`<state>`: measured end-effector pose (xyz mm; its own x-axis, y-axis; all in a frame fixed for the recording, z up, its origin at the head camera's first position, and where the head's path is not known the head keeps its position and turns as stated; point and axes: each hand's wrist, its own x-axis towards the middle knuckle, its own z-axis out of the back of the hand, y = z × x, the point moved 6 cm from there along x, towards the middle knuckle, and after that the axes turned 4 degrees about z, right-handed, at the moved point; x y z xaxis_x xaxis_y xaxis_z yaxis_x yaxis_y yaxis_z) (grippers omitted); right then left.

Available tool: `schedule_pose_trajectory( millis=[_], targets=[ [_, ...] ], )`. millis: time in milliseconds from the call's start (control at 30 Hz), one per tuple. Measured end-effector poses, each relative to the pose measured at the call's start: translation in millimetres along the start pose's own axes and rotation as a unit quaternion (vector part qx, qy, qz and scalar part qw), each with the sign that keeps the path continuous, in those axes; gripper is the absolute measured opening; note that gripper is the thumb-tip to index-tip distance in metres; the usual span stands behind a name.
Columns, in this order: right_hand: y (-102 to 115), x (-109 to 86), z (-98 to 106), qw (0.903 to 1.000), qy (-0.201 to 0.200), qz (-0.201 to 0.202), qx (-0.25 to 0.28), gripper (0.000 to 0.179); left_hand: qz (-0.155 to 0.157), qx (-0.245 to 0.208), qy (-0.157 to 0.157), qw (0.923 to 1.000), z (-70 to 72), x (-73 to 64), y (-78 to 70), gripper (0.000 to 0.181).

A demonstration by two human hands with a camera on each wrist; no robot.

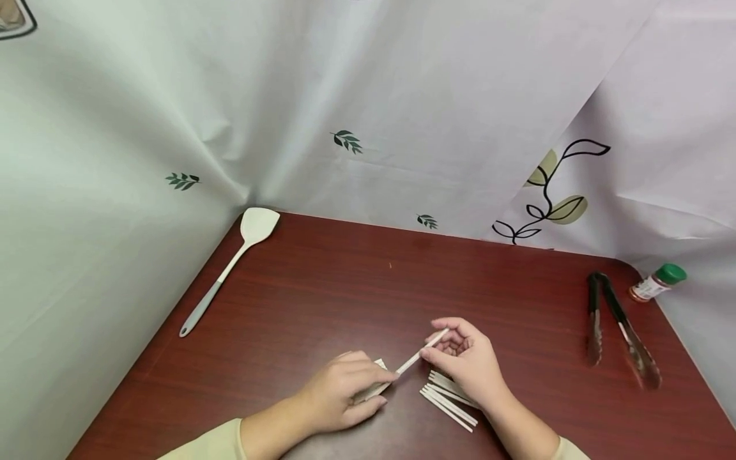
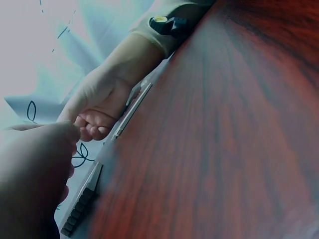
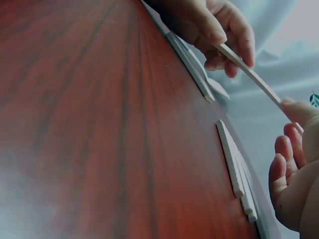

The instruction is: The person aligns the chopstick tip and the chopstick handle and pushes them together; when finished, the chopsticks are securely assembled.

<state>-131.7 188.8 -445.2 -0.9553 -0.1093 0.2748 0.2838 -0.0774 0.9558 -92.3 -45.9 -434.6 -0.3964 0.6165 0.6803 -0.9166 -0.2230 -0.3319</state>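
Observation:
My right hand [image 1: 466, 358] pinches one end of a thin, pale wooden stick [image 1: 415, 360] between thumb and index finger, its other fingers curled loosely. The stick slants up from my left hand [image 1: 347, 390], whose thumb and index finger are around its lower end in the right wrist view. Beneath the left hand lie more pale sticks [image 3: 192, 69], partly hidden by its fingers. Several similar sticks [image 1: 448, 409] lie in a loose bunch under and beside the right hand; they show square-cut ends [image 3: 239, 191] in the right wrist view.
On the dark red table [image 1: 322, 287], a white spatula [image 1: 230, 262] with a grey handle lies at the left edge. Black-handled metal tongs [image 1: 621, 326] rest on the right, beside a green-capped jar [image 1: 657, 283]. White printed cloth [image 1: 368, 96] hangs around the table's back and sides.

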Motion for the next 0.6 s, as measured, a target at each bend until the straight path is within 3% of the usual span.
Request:
schedule_pose_trajectory(
  millis=[133,300,433,600],
  targets=[
    [-1.6,7.2,-6.3,0.9994,-0.001,-0.004,0.034,0.062,-0.024,-0.007,0.031,0.9992,-2.9,-0.9,-1.9,0.062],
    [1.7,16.8,-17.7,0.9989,0.012,-0.014,0.043,0.064,-0.034,-0.002,0.054,0.9980,-5.0,-2.4,-3.3,0.064],
    [4.5,29.7,-28.2,0.9988,0.032,-0.031,0.018,0.064,-0.023,0.014,0.035,0.9990,-2.2,-2.7,-0.1,0.062],
    [11.2,56.9,-44.5,0.9948,0.081,-0.050,-0.038,0.066,0.013,0.026,0.003,0.9996,4.0,-2.2,11.3,0.060]
  ],
)
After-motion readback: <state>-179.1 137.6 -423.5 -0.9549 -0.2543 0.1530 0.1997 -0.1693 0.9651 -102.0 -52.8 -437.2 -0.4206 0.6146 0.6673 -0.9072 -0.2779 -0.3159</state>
